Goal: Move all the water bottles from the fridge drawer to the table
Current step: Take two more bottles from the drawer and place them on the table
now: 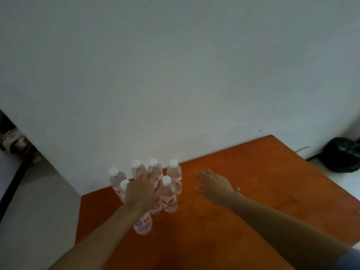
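Clear white-capped water bottles (174, 177) on the orange surface (253, 191), lower centre.
My left grip (143, 191) covers them, hold unclear; my right grip (214, 187) hovers spread.

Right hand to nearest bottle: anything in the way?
Nothing visible. Only table surface lies between the right hand and the nearest bottle at the cluster's right edge. The left hand sits over the cluster's middle, off that path.

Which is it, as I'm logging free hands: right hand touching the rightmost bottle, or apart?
Apart. The head view shows bare table between the right hand and the rightmost bottle.
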